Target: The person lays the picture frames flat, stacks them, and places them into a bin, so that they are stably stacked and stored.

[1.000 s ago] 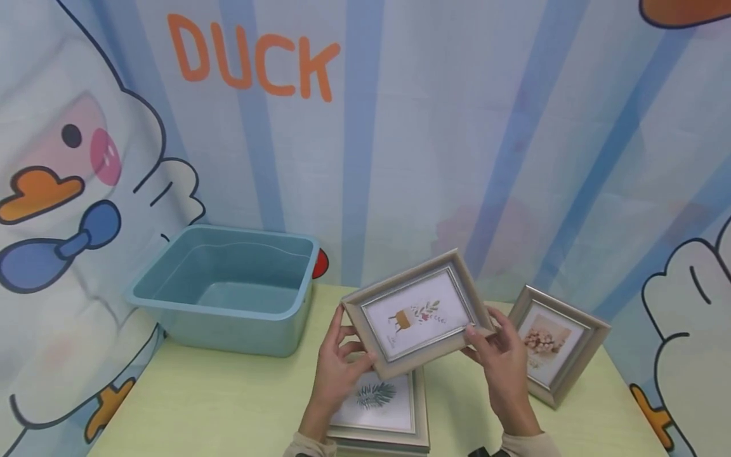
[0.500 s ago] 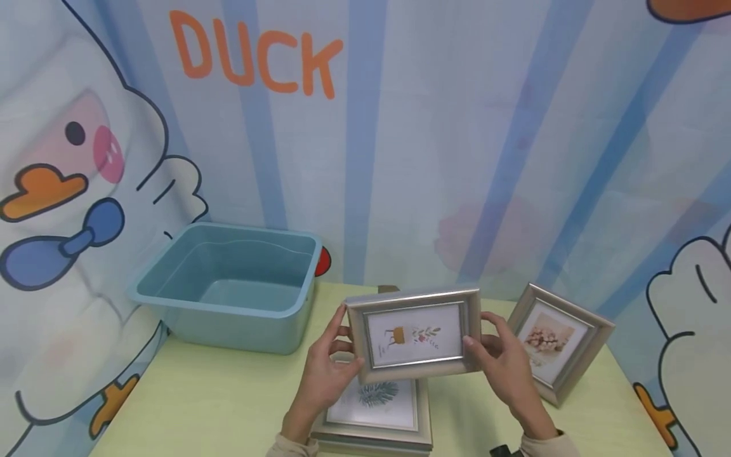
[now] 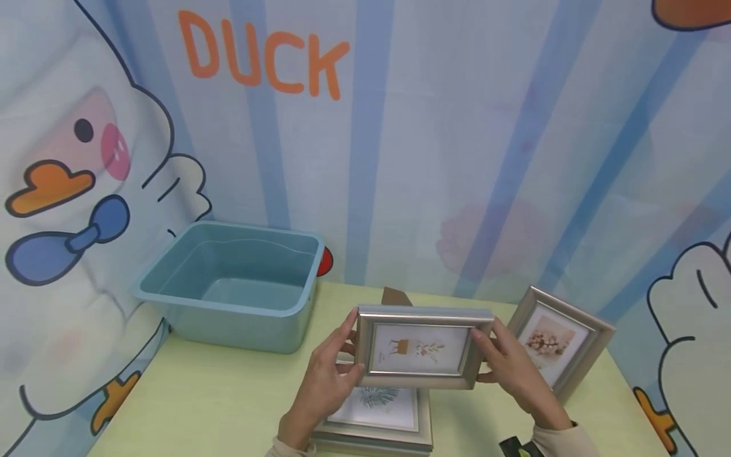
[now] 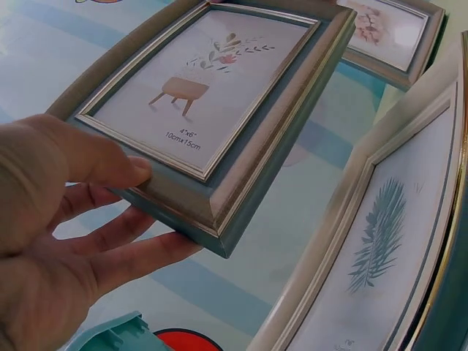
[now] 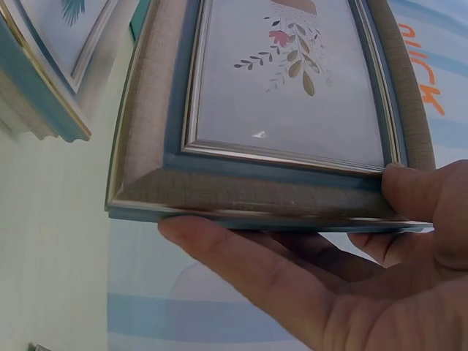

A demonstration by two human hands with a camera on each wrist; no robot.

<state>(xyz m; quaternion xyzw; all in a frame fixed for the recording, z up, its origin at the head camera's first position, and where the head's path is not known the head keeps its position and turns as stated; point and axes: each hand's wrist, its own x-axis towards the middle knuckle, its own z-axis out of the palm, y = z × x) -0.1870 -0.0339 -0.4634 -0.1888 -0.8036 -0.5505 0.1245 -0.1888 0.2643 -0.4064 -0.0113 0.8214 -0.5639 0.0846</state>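
A silver-beige picture frame [image 3: 419, 349] with a print of a flowering plant in a legged pot is held up level, its print lying sideways. My left hand [image 3: 325, 381] grips its left end, the thumb on the front and the fingers behind and under it in the left wrist view. At the other end my right hand [image 3: 514, 368] pinches it, with the thumb [image 5: 413, 194] on the front border. A brown flap [image 3: 396, 296] sticks up behind its top edge. Below it lies a stack of frames, the top one a leaf-print frame [image 3: 379, 412] partly hidden by the held frame.
To the right, a frame with a pink blossom picture [image 3: 551, 343] stands propped at a slant. A blue plastic tub [image 3: 228, 311] sits at the back left of the pale yellow table [image 3: 211, 393]. A printed duck curtain [image 3: 417, 146] hangs behind.
The held frame has turned from a slant to level and tipped so its top edge shows. It sits lower, and the brown flap has come into sight behind it. Both hands keep their hold.
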